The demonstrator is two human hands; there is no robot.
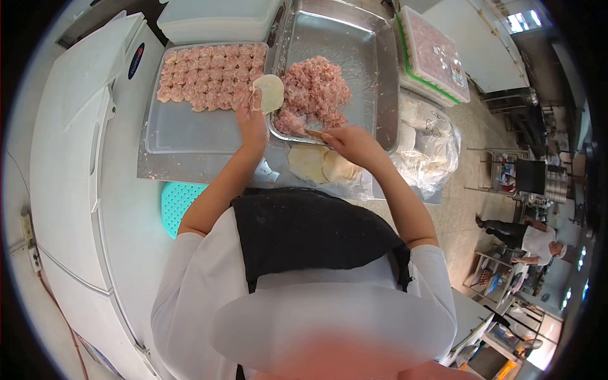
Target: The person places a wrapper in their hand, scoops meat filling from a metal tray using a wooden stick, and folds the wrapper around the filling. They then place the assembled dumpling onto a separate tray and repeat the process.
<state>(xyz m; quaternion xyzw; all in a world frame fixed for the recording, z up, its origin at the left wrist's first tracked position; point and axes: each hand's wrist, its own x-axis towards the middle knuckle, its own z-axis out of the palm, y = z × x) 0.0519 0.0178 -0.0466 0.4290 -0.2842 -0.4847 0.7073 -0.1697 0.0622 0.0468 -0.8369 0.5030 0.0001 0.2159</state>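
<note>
A round pale dumpling wrapper (271,95) rests on the fingers of my left hand (251,120), between the plastic tray and the metal pan. My right hand (352,143) is closed around the handle of a flat wooden spreader (315,134). Its far end meets a clump of minced meat at the pan's near left corner. A pink heap of minced meat (316,88) lies in the metal pan (387,82). Rows of small meat-topped dumplings (212,71) fill the back of the clear plastic tray (196,133). More round wrappers (309,162) lie in front of the pan.
A lidded box of meat (436,54) with a green rim stands right of the pan. Plastic bags (427,142) sit below it. Stacked trays (218,22) are behind; a white freezer (73,152) and a turquoise stool (180,204) are left. Another person (538,244) stands far right.
</note>
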